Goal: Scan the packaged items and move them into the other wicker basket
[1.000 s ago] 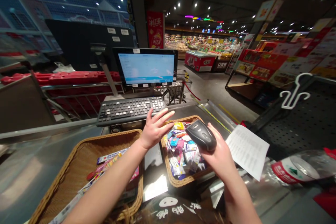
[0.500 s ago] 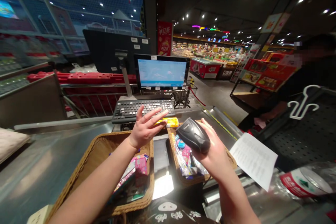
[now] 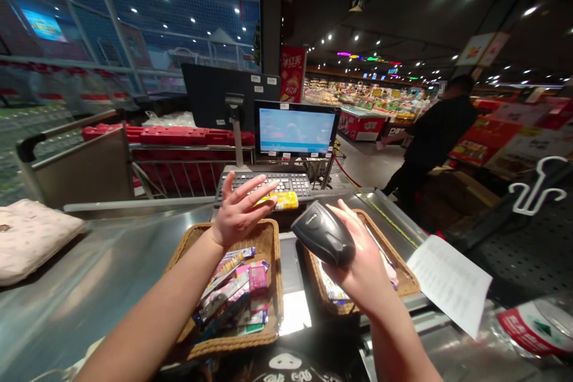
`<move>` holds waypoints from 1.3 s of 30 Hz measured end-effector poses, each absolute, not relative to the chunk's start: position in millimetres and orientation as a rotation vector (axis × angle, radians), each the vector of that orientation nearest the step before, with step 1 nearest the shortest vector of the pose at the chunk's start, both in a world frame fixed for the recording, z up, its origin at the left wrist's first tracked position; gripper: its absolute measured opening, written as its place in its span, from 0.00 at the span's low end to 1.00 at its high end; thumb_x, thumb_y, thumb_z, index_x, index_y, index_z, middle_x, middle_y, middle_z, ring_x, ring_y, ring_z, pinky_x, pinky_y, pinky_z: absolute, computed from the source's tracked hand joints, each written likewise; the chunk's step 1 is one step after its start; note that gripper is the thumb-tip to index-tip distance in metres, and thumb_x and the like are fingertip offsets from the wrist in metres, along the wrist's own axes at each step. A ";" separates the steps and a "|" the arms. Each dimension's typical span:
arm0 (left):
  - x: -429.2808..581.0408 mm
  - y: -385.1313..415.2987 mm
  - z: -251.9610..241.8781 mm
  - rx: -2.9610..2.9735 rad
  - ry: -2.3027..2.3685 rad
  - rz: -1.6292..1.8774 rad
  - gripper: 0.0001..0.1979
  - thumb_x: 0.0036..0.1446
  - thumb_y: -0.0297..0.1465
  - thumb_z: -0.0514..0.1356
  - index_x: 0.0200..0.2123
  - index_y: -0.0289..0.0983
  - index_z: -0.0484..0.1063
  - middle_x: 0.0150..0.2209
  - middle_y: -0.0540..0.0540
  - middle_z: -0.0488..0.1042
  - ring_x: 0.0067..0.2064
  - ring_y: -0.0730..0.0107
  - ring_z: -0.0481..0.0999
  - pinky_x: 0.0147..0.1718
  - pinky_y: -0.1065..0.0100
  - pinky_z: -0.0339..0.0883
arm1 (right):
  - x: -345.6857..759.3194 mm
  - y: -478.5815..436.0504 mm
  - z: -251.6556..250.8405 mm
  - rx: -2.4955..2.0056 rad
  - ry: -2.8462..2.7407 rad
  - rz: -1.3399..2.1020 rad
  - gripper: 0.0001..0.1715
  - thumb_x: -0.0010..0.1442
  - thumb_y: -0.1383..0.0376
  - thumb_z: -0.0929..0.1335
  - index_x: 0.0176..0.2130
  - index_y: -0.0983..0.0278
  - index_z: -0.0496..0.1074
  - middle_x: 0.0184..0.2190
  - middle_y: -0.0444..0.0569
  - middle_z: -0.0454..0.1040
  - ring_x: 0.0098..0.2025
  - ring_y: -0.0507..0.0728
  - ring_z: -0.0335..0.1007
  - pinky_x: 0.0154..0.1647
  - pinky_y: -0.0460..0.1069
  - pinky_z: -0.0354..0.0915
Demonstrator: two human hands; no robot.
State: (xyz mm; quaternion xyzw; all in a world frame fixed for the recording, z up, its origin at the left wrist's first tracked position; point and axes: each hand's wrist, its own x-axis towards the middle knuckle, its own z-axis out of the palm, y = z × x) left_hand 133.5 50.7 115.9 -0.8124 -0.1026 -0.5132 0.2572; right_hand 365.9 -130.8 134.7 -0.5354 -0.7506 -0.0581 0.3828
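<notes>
My left hand is stretched forward over the near edge of the keyboard, pinching a small yellow packet at its fingertips. In my right hand is a dark grey barcode scanner, its head pointing left toward the packet. Under my left forearm stands a wicker basket with several small colourful packets in it. A second wicker basket lies below the scanner, holding more packets, partly hidden by my right hand.
A lit monitor stands behind the keyboard. On the metal counter, a pale cushion-like bag lies far left. A paper sheet, a bottle with a red label and a white hanger are right. A person in black stands beyond.
My view has swung left. My left hand and the yellow packet have drawn slightly left, away from the scanner. The person in black has moved farther off.
</notes>
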 end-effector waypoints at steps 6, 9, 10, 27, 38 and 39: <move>115.6 47.8 119.0 -2.176 -0.308 -1.379 0.07 0.59 0.30 0.65 0.38 0.50 0.77 0.55 0.56 0.77 0.62 0.65 0.70 0.70 0.43 0.36 | 348.8 -131.1 133.1 -1.358 -1.915 -0.124 0.36 0.54 0.68 0.68 0.62 0.59 0.62 0.62 0.55 0.65 0.71 0.69 0.48 0.67 0.69 0.55; 107.7 48.6 117.5 -2.184 -0.318 -1.378 0.07 0.59 0.29 0.65 0.38 0.50 0.77 0.55 0.55 0.77 0.62 0.65 0.70 0.70 0.43 0.37 | 341.5 -129.9 130.7 -1.350 -1.943 -0.120 0.34 0.54 0.68 0.67 0.60 0.59 0.64 0.63 0.55 0.65 0.71 0.70 0.48 0.67 0.69 0.55; 105.2 48.9 116.7 -2.187 -0.315 -1.380 0.06 0.59 0.29 0.65 0.37 0.49 0.76 0.55 0.55 0.77 0.62 0.64 0.70 0.70 0.43 0.38 | 338.9 -129.5 130.1 -1.351 -1.946 -0.117 0.34 0.54 0.68 0.67 0.60 0.59 0.64 0.63 0.55 0.65 0.71 0.69 0.48 0.67 0.69 0.55; 57.1 44.3 105.3 -2.195 -0.434 -1.338 0.04 0.61 0.29 0.64 0.38 0.46 0.76 0.53 0.52 0.78 0.62 0.64 0.71 0.69 0.43 0.42 | 297.2 -119.8 126.7 -1.315 -1.978 -0.020 0.32 0.53 0.69 0.68 0.58 0.60 0.66 0.62 0.57 0.66 0.71 0.71 0.48 0.67 0.71 0.55; 31.7 43.1 101.2 -2.193 -0.458 -1.312 0.04 0.61 0.28 0.62 0.37 0.44 0.76 0.54 0.50 0.78 0.62 0.65 0.70 0.70 0.45 0.40 | 276.3 -106.8 117.5 -1.300 -2.039 0.075 0.33 0.50 0.72 0.67 0.56 0.62 0.68 0.63 0.57 0.64 0.72 0.71 0.45 0.68 0.73 0.50; 29.8 42.9 100.7 -2.192 -0.462 -1.308 0.04 0.61 0.28 0.62 0.36 0.44 0.75 0.54 0.50 0.78 0.62 0.65 0.70 0.70 0.46 0.40 | 274.9 -105.7 117.5 -1.298 -2.043 0.082 0.33 0.51 0.72 0.67 0.56 0.62 0.68 0.63 0.57 0.64 0.72 0.71 0.45 0.68 0.73 0.50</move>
